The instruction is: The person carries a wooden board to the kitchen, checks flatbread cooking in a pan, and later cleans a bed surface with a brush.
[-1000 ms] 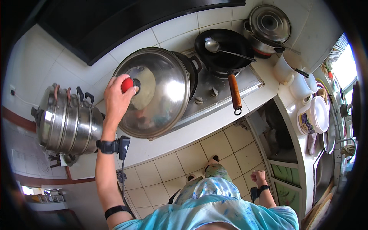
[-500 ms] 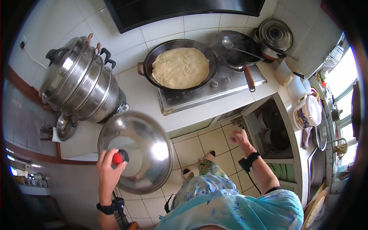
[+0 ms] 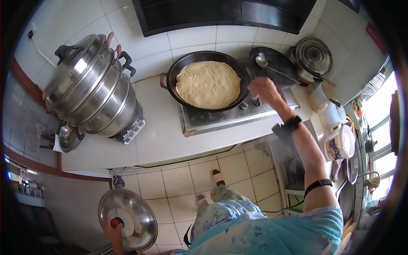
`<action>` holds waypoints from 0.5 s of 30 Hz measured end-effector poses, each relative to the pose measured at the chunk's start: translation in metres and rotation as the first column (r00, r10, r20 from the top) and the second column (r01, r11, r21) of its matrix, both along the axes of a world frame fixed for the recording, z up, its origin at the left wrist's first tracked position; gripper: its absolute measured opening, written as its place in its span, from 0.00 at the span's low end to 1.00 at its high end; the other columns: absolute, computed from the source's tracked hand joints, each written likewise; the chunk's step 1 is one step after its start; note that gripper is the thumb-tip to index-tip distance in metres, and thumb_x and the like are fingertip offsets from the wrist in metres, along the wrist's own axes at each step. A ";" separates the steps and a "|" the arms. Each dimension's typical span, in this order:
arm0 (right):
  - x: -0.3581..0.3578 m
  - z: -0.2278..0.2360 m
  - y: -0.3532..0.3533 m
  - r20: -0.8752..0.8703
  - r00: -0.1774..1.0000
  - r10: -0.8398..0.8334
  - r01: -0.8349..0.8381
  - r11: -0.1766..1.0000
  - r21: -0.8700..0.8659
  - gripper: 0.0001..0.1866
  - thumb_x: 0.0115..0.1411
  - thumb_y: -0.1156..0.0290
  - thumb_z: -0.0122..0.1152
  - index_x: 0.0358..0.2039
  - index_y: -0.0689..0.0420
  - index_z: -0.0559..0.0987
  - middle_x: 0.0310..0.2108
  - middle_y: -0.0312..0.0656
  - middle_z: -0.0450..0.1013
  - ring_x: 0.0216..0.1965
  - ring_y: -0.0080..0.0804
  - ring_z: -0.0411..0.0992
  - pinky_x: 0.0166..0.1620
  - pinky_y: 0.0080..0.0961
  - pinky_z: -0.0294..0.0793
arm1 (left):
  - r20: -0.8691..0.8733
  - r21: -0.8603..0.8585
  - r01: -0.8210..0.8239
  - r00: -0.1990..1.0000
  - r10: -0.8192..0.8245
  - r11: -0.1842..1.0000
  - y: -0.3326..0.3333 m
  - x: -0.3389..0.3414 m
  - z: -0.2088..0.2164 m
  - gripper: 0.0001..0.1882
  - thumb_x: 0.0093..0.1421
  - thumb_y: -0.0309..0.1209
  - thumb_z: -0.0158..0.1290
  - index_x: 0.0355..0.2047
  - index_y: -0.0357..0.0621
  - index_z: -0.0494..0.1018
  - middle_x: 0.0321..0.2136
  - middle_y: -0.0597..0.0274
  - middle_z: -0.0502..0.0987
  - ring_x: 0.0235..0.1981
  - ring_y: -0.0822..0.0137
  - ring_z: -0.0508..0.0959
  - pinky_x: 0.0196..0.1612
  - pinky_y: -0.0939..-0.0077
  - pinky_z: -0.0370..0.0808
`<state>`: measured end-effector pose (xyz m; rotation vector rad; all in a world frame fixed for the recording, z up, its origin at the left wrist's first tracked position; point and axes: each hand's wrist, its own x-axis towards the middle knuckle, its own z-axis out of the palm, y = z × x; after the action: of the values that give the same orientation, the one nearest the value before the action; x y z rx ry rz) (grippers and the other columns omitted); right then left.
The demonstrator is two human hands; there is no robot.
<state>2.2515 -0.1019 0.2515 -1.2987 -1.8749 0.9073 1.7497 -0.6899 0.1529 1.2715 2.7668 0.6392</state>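
My left hand [image 3: 113,235] is closed on the red-and-black knob of a wide steel lid [image 3: 144,227], held low over the floor at the lower left. A large dark pan [image 3: 173,97] with brown side handles sits on the left side of the stove. A pale, wrinkled flatbread [image 3: 208,85] covers most of its bottom. My right hand [image 3: 264,89] is raised beside the pan's right rim, above the stove, with its fingers curled. Whether it grips anything is hidden.
A tall steel steamer [image 3: 91,91] stands at the left. Behind my right hand, a ladle [image 3: 262,62] rests across a black wok [image 3: 278,63], next to a lidded pot [image 3: 314,57]. White tubs [image 3: 340,142] line the right counter. The range hood [image 3: 221,15] hangs above.
My left hand has carried the lid down and back, away from the counter. My right hand has risen from over the floor to the pan's right side. The flatbread looks unchanged.
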 end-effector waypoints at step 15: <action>-0.147 -0.081 0.237 0.710 0.668 0.222 -0.373 0.926 0.061 0.29 0.40 0.59 0.68 0.43 0.59 0.73 0.43 0.48 0.70 0.48 0.47 0.66 0.48 0.38 0.68 | -0.077 -0.312 -0.243 0.970 0.230 0.918 0.007 0.061 0.032 0.30 0.50 0.48 0.56 0.46 0.39 0.70 0.40 0.42 0.74 0.39 0.48 0.74 0.43 0.58 0.71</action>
<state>2.1045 0.1351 0.1709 -1.3252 -2.7583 0.3478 1.8108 -0.6833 0.1847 0.9021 2.9241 0.1570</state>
